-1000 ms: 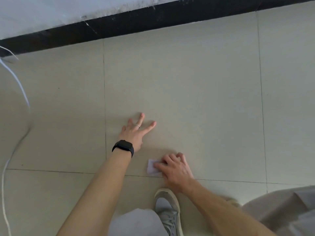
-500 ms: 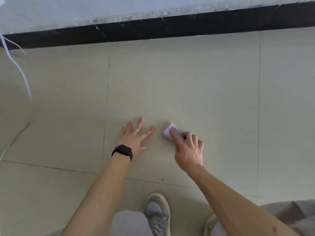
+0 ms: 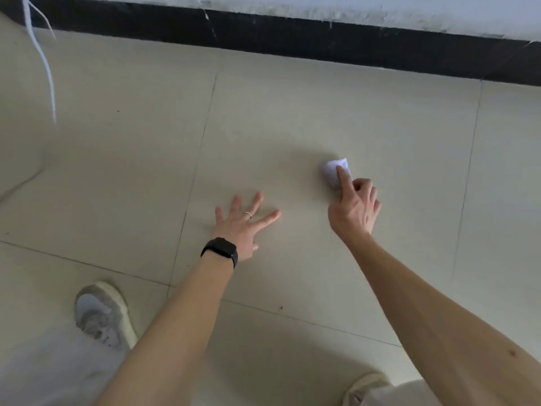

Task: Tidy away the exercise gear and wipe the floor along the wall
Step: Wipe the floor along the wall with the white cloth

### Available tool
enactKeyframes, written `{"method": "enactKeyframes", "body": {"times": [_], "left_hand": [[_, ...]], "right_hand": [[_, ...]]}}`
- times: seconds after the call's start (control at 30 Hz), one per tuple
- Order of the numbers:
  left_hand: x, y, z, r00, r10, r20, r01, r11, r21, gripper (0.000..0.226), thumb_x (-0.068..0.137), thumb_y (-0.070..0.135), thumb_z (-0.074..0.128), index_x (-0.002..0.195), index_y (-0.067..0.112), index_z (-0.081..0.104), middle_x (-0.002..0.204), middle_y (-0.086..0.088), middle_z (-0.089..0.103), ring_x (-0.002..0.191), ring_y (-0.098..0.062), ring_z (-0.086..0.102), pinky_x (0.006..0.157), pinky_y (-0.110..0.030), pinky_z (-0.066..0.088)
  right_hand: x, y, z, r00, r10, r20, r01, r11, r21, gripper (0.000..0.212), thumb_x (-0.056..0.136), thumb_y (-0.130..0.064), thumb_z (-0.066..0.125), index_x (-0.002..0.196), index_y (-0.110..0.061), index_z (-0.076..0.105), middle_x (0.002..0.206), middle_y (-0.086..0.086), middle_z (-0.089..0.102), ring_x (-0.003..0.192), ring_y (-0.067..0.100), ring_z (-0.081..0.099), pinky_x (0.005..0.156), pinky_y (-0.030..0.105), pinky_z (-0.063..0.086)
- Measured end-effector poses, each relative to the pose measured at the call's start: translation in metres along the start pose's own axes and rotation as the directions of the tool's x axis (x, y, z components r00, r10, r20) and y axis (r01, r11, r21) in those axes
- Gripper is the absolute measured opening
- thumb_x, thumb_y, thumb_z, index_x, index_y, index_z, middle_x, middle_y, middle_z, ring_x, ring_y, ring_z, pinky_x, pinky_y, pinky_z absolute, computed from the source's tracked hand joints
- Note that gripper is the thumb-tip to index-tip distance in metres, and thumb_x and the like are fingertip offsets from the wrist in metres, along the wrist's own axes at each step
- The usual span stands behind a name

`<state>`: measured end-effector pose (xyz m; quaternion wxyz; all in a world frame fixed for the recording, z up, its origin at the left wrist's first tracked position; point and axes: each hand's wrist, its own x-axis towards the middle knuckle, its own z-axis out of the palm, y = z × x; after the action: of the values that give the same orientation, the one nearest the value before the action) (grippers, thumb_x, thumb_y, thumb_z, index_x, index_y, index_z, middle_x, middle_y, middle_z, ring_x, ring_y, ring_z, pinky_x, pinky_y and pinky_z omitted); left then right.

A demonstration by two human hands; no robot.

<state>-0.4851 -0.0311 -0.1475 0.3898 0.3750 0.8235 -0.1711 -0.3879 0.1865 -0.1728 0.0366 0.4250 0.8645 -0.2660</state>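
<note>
Since the earlier frame the right hand (image 3: 354, 209) has carried the wipe (image 3: 332, 168) farther out and rightward. Nearer, the left hand (image 3: 240, 227) lies released, fingers spread on the floor tile (image 3: 263, 127). The right hand grasps the wipe, forefinger pressed along it. Floor-wiping step judged in hand; next strokes need reach toward the black skirting (image 3: 292, 36).

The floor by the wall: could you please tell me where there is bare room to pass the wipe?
Bare floor runs between the white wipe under the right hand and the black baseboard, and to the right of that hand. It is tighter by the left hand flat on it, the white cable at far left, and the shoe.
</note>
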Motion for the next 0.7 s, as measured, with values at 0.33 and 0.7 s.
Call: {"method": "enactKeyframes", "body": {"times": [0.33, 0.7], "left_hand": [[0.016, -0.044, 0.020, 0.971, 0.185, -0.149, -0.183, 0.983, 0.025, 0.087, 0.084, 0.070, 0.055, 0.145, 0.063, -0.006, 0.160, 0.019, -0.025, 0.150, -0.028, -0.021, 0.100, -0.074, 0.025], [0.015, -0.045, 0.021, 0.966, 0.213, -0.149, -0.203, 0.976, 0.080, 0.084, 0.086, 0.074, 0.047, 0.145, 0.062, -0.013, 0.159, 0.018, -0.030, 0.149, -0.030, -0.024, 0.099, -0.072, 0.028]], "right_hand": [[-0.140, 0.020, 0.071, 0.883, -0.460, 0.095, 0.470, 0.866, -0.171, 0.066, 0.075, -0.014, 0.046, 0.132, -0.045, 0.057, 0.117, 0.005, 0.048, 0.103, 0.032, 0.046, 0.089, 0.043, 0.033], [-0.168, 0.046, 0.043, 0.969, 0.170, -0.177, -0.191, 0.975, -0.111, 0.070, 0.077, -0.006, 0.051, 0.137, -0.042, 0.052, 0.117, 0.005, 0.051, 0.104, 0.030, 0.045, 0.091, 0.043, 0.033]]}}
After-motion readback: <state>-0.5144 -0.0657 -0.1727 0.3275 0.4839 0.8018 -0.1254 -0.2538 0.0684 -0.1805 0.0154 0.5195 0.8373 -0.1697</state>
